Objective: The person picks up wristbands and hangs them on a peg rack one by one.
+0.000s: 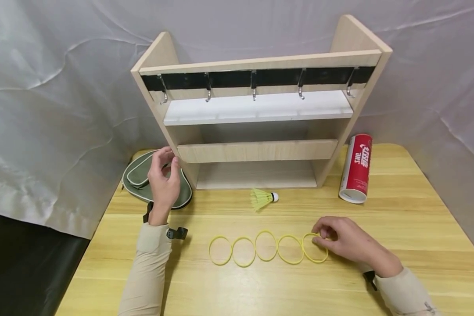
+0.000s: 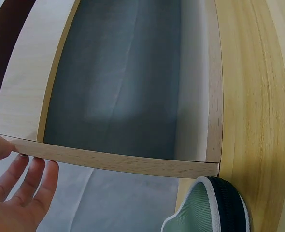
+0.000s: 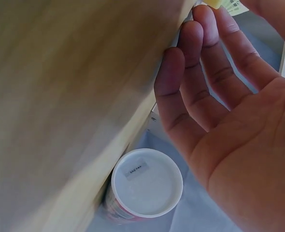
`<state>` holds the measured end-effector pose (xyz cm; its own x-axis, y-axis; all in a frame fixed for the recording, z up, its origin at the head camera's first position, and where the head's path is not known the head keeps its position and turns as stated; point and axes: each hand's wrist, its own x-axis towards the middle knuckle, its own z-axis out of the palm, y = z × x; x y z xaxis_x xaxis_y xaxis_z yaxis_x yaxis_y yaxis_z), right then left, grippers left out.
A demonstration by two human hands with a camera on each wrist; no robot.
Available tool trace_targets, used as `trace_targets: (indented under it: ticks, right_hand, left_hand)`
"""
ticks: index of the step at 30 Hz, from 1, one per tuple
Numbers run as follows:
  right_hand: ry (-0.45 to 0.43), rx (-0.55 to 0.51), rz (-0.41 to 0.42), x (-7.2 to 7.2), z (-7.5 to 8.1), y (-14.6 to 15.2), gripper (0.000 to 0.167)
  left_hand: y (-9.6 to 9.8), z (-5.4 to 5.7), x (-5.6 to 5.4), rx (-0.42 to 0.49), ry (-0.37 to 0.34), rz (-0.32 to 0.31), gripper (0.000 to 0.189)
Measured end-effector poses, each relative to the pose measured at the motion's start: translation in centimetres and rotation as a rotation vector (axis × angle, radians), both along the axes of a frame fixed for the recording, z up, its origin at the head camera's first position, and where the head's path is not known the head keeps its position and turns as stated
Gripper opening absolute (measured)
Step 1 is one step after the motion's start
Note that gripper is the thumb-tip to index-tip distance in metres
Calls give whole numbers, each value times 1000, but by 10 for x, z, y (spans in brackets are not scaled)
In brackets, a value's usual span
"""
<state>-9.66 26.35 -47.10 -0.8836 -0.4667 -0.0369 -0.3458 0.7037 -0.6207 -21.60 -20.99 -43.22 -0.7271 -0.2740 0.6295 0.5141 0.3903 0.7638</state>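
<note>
Fingers (image 3: 215, 60) bent, R hand (image 1: 343, 239) prob. pinching yellow ring (image 1: 317, 262), L hand (image 1: 164, 182) touching shelf (image 1: 256, 151)

My left arm (image 1: 145, 272) reaches from the desk's (image 1: 205, 298) near edge toward its far left corner, wrist raised, left hand (image 1: 164, 179) upright with thumb and fingers (image 2: 30, 186) bent toward each other. My right arm (image 1: 403, 289) slants inward from the near right; my right hand (image 1: 342, 238) sits low, back upward, well in from the right edge, thumb and forefinger close together, remaining fingers gently curved.
</note>
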Motion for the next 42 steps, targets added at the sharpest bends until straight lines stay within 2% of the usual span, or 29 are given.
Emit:
trace_targets:
  ticks: [6, 12, 16, 21, 30, 34, 39, 42]
  right_hand:
    - [-11, 2, 5, -1, 0, -2, 10]
    - [-53, 18, -15, -1, 0, -3, 9]
    - [-46, -7, -1, -2, -1, -2, 10]
    - [-2, -72, 15, -3, -1, 1, 10]
    - [92, -150, -26, -2, 7, 5, 16]
    - [156, -193, -66, -2, 18, 5, 16]
    - [275, -253, -106, -7, 35, 3, 24]
    - [325, -264, -142, -12, 46, -1, 27]
  left_hand:
    - [1, -1, -1, -38, -11, 38, 27]
    - [0, -2, 0, -33, -10, 33, 27]
    - [1, -3, 0, -36, -10, 36, 27]
    - [0, -2, 0, -30, -9, 23, 28]
    - [-1, -3, 1, -30, -10, 22, 28]
    - [2, 0, 3, -34, -6, 26, 28]
    - [11, 14, 13, -31, 2, 14, 27]
    - [10, 13, 11, -36, 0, 21, 27]
